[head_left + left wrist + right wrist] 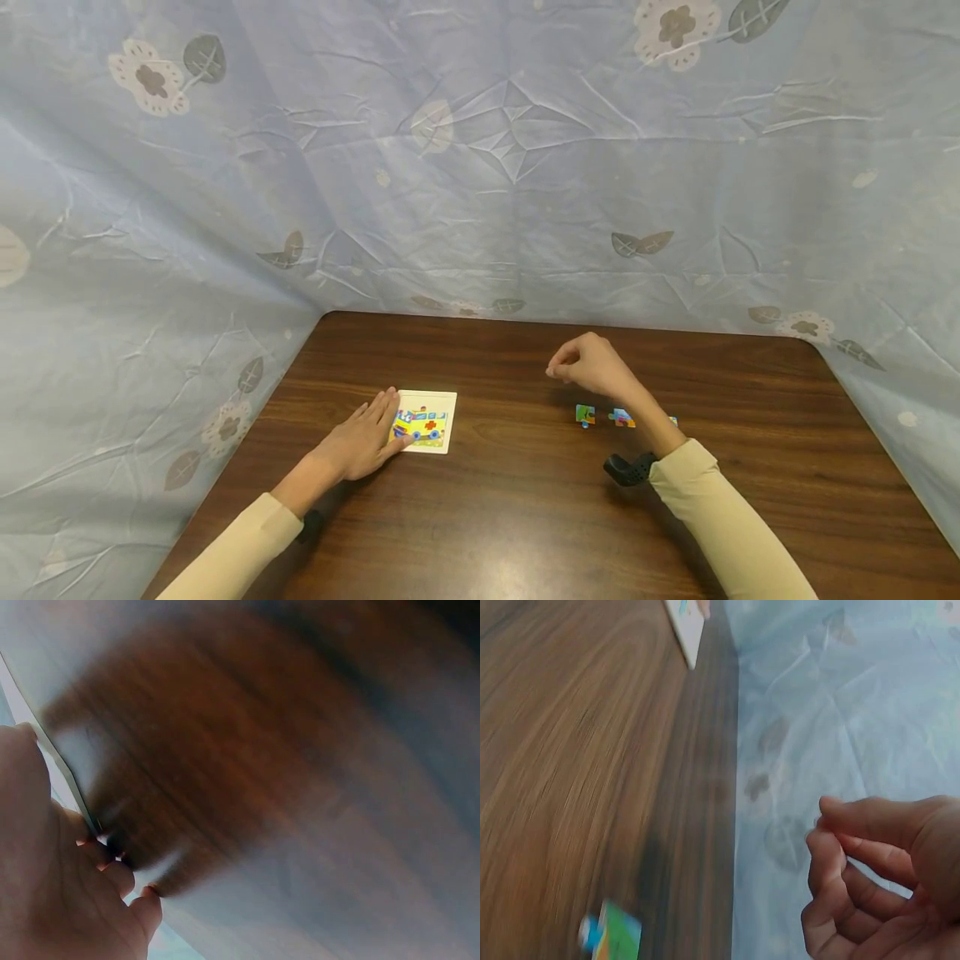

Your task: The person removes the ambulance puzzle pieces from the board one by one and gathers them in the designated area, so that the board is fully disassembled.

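A small square jigsaw board [438,401] with a cream border lies left of the table's middle. Its picture shows a yellow ambulance with a red cross; the upper part is plain cream. My left hand [362,440] rests along the board's left side, fingers extended and thumb over the lower edge. Above the table at right, my right hand [592,365] is raised with thumb and index fingertips together; no object shows between them, also in the right wrist view. Below it lie a green puzzle piece [585,414] and a blue-and-orange puzzle piece [623,417].
Another puzzle piece [673,421] shows partly beside the right forearm. A black wrist-worn device [628,471] juts out under the right sleeve. The brown wooden table [495,500] meets a pale blue flowered cloth [480,208] at its back and sides.
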`<state>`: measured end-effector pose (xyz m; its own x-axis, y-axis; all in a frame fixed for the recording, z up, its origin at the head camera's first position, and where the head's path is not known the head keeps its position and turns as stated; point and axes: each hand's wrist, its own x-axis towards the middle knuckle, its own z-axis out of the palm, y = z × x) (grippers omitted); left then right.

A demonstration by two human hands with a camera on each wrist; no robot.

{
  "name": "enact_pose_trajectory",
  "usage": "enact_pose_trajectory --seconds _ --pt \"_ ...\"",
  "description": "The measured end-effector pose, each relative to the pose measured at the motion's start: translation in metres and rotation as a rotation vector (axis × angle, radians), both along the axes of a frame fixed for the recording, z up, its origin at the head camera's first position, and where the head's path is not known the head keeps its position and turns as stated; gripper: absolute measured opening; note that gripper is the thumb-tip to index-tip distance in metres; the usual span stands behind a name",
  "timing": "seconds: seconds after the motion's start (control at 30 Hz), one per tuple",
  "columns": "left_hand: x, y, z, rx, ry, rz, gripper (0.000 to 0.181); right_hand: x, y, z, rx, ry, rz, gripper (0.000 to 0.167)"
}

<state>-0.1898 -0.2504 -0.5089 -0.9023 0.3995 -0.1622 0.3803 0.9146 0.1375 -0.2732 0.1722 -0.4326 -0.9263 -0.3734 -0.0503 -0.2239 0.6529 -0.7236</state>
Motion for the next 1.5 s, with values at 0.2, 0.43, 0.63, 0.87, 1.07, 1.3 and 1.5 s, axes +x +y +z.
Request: enact_pose_trajectory --seconds 0.2,0.43,0.63,0.87,1.07,1.3,1.5 --pt "-0.001 0.001 0.001 -0.005 -0.001 -0.002 0.087 -0.001 -0.044 -0.001 -0.029 0.020 0.069 0.008" --pt "0.001 0.001 0.001 -0.004 0.006 -0.001 0.087 0.000 -0.092 -0.017 -0.074 0.007 0.152 0.007" --pt "0.001 0.001 0.001 0.005 0.005 0.011 0.089 0.004 -0.128 -0.033 -0.082 0.019 0.206 0.006" --pt "0.001 0.001 -0.001 0.006 0.004 0.016 0.088 0.011 -0.154 -0.046 -0.053 0.016 0.280 0.007" --pt "0.001 0.000 -0.001 -0.002 0.006 0.017 0.089 0.013 -0.166 -0.052 -0.018 0.015 0.276 0.008" --pt "0.002 0.000 0.000 -0.003 0.009 0.014 0.088 0.016 -0.177 -0.060 0.023 0.032 0.279 0.011" --pt "0.001 0.000 0.000 0.003 0.019 0.007 0.087 0.019 -0.181 -0.062 0.075 0.021 0.288 0.027"
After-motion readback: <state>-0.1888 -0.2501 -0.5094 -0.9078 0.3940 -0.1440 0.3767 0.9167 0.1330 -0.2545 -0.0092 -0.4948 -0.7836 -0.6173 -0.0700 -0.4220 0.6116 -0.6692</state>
